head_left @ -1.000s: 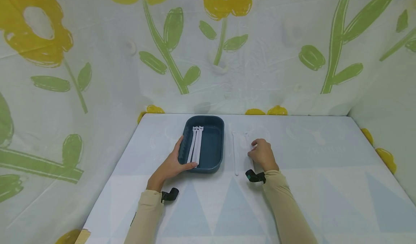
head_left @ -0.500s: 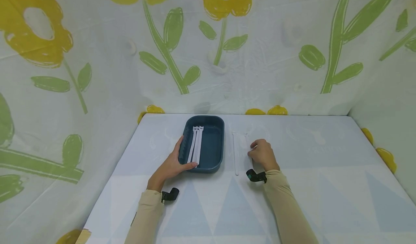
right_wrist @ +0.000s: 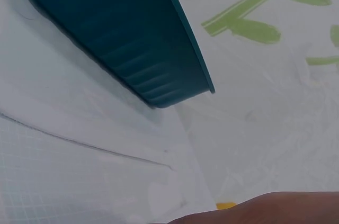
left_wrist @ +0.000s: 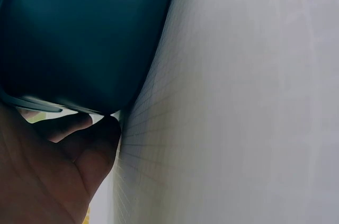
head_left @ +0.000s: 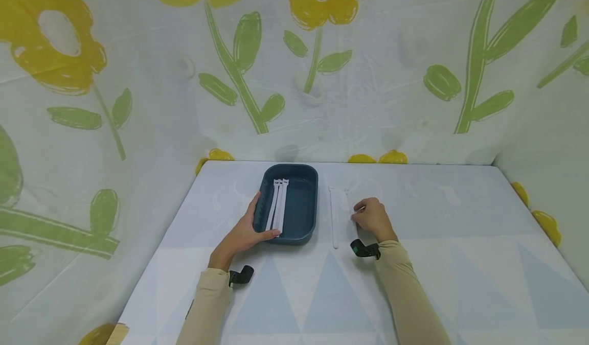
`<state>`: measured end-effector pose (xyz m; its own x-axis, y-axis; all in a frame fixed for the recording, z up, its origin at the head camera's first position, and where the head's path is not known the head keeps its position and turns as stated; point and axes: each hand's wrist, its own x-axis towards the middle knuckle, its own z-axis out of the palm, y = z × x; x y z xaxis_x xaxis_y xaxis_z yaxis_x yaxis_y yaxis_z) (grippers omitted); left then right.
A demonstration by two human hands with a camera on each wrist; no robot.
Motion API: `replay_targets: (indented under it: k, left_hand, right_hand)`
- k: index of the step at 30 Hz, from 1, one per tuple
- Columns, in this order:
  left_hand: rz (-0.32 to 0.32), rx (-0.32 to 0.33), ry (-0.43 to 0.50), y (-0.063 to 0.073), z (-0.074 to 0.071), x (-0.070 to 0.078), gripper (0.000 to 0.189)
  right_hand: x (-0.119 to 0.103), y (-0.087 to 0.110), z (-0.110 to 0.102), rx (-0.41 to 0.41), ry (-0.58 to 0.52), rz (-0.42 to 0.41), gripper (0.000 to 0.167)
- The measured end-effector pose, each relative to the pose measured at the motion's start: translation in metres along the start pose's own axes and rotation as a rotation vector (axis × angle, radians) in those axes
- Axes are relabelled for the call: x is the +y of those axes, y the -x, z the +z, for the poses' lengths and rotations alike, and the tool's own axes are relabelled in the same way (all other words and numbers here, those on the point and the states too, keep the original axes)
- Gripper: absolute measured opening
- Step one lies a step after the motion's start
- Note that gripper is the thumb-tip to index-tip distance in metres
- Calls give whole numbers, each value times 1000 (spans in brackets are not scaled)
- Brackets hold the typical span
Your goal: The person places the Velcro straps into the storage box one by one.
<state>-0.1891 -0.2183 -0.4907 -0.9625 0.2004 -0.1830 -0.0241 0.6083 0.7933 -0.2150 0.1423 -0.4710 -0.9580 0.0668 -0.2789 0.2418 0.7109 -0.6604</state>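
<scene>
A dark teal plastic basin (head_left: 299, 209) stands on the table, with several white cable ties (head_left: 277, 207) lying lengthwise in its left half. My left hand (head_left: 241, 232) grips the basin's near left corner, thumb over the front rim and fingers along the outer left side; in the left wrist view the fingers (left_wrist: 95, 144) lie against the basin wall. To the basin's right, another white cable tie (head_left: 333, 217) lies flat on the table. Just right of it, my right hand (head_left: 375, 220) pinches a white cable tie (head_left: 348, 193), its far end showing beyond the fingertips.
The table (head_left: 460, 283) has a pale cloth with blue triangles. A flower-printed white curtain (head_left: 377, 105) rises behind its far edge and along both sides. Dark wrist cameras are strapped at both wrists.
My right wrist has shifted very slightly to the right, its fingers staying at the cable tie. The left hand, the basin and the other cable ties look still.
</scene>
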Motion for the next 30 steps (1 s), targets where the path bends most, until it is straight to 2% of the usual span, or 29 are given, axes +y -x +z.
replay_targets:
  k: [5,12,30]
  left_hand:
    - [-7,-1,-7,0,1,1,126]
    - [11,2,-7,0,0,0,124]
    - [5,-2,-1,0,0,0,126]
  right_hand:
    - [0,0,-3,-6,-18,11,30]
    - [4,0,-5,35,-9,-12,29]
    - [3,2,-11,13,-59,-27,29]
